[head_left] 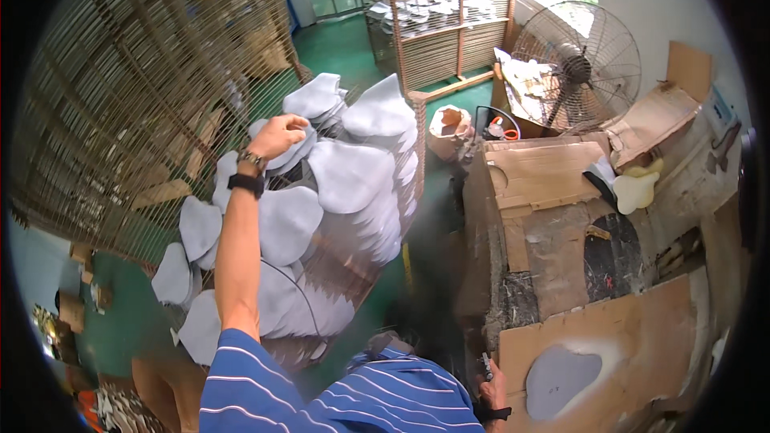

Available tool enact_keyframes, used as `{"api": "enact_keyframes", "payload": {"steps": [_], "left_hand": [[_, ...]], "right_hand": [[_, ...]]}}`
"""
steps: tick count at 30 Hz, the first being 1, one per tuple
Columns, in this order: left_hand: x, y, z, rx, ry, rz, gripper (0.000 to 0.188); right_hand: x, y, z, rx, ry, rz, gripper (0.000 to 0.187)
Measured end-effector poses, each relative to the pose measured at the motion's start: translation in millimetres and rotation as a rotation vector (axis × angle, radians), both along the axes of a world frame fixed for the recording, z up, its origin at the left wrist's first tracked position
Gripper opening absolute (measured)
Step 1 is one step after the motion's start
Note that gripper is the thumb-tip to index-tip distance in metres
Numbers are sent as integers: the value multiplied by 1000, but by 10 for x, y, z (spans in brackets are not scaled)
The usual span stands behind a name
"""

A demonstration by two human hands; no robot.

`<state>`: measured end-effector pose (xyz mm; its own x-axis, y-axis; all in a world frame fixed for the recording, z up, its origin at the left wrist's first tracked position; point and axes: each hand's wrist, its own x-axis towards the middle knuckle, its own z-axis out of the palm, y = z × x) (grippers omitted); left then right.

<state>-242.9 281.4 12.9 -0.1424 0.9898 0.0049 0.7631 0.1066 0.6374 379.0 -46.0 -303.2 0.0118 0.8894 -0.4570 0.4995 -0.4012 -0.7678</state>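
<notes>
My left hand [277, 136] reaches out over a rack of stacked pads. Its fingers are bent together at the edge of a light grey curved pad [296, 155], and the thumb's hold on it is partly hidden. Around it stand several overlapping stacks of the same rounded pads [351, 176]. Low at the right, my right hand [493, 389] is closed round a small grey metal tool [487, 366] that looks like a spray gun, mostly covered by the fingers. Beside that hand, a single grey pad [561, 382] lies flat on a cardboard sheet [630, 321] with whitish residue around it.
A slatted rack [160, 104] rises at the left; another rack [437, 40] with pads stands farther back. A large fan [576, 68] is behind the cardboard-covered bench [553, 256]. A thin dark cord [301, 289] crosses the stacks. Green floor [341, 52] shows between.
</notes>
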Motion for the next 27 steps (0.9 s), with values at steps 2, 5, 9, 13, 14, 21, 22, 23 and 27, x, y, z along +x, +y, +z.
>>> {"api": "enact_keyframes", "payload": {"steps": [2,5,9,13,14,21,22,23,27], "left_hand": [[-66,439,-276,-218,23,49,42],[75,943,-687,-343,189,-3,47],[189,1458,-1237,-423,406,-163,55],[197,1727,-1813,-411,540,-143,54],[145,1772,-1971,-425,544,-73,55],[290,1672,-2289,-341,610,84,62],[267,1676,-2303,-298,600,69,61],[258,1686,-2320,-261,613,71,60],[122,1673,-2252,-132,688,191,57]], "right_hand": [[-28,-59,73,-8,-82,-29,47],[-64,-147,71,-40,-149,-111,47],[-189,-326,-147,-18,-210,-157,50],[-365,-389,-113,-90,-212,-160,55],[-393,-410,-108,-88,-222,-160,56],[-637,-410,318,-198,-206,-202,63],[-649,-445,269,-202,-197,-204,64],[-622,-521,122,-194,-259,-192,67],[-641,-483,22,-230,-294,-167,69]]}}
